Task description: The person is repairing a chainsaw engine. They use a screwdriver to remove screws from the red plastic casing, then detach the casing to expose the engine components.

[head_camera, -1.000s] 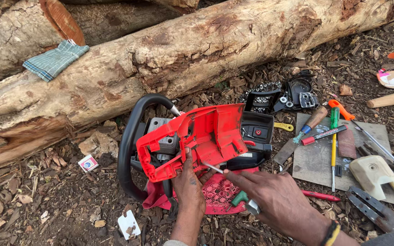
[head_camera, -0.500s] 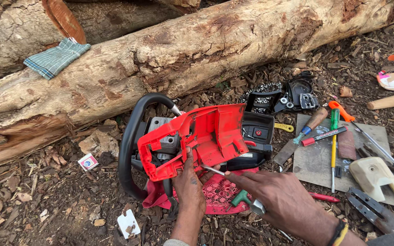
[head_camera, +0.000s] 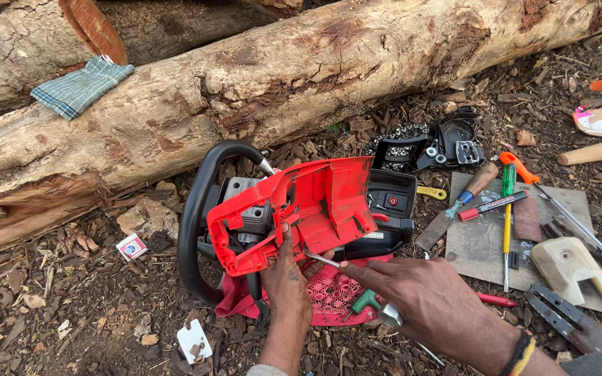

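A red and black chainsaw body (head_camera: 377, 202) lies on a red cloth (head_camera: 329, 296) on the ground. Its red plastic cover (head_camera: 301, 209) is tilted up and open. My left hand (head_camera: 287, 285) grips the cover's lower edge, thumb up against it. My right hand (head_camera: 426, 303) holds a green-handled T-shaped tool (head_camera: 367, 301), whose metal shaft (head_camera: 322, 260) points at the cover's lower edge. The black loop handle (head_camera: 196, 209) curves round the saw's left side.
A large log (head_camera: 301, 76) lies across behind the saw, with a checked cloth (head_camera: 81, 87) on it. To the right, a grey mat (head_camera: 482, 240) holds screwdrivers, a file and other tools. A black saw part (head_camera: 447, 146) and chain lie beyond. Wood chips cover the ground.
The red cover has tipped slightly, and my right hand with the tool has shifted a little toward its lower edge. My left hand stays on the cover.
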Motion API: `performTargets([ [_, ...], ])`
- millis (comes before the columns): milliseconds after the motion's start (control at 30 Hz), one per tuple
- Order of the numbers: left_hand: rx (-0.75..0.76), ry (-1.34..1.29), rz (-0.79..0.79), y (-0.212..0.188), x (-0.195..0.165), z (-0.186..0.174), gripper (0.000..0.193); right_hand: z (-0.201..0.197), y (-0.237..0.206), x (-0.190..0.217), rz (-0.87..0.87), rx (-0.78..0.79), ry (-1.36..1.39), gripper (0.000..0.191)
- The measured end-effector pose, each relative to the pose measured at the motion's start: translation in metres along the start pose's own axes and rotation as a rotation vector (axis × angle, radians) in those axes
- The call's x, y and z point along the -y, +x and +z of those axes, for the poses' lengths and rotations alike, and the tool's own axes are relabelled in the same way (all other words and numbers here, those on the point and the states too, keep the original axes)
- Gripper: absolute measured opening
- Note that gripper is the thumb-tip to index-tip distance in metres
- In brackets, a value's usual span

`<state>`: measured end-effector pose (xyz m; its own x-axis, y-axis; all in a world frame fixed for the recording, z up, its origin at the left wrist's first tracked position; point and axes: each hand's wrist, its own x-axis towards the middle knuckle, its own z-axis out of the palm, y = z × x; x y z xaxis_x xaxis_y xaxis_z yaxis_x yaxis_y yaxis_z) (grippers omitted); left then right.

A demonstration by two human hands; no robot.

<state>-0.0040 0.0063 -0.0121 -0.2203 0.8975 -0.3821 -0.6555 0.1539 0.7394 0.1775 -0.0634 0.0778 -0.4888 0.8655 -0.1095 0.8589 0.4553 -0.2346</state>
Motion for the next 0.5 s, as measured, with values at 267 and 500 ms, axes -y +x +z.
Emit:
performTargets([
  [267, 0.045, -0.005, 0.033, -0.001, 0.003, 0.000, 0.058, 0.005, 0.001, -0.012, -0.130, -0.151, 0.034, 0.086],
  [500, 0.044, -0.010, 0.044, -0.001, 0.001, 0.000, 0.057, 0.009, 0.002, -0.013, -0.059, -0.056, -0.047, 0.090],
])
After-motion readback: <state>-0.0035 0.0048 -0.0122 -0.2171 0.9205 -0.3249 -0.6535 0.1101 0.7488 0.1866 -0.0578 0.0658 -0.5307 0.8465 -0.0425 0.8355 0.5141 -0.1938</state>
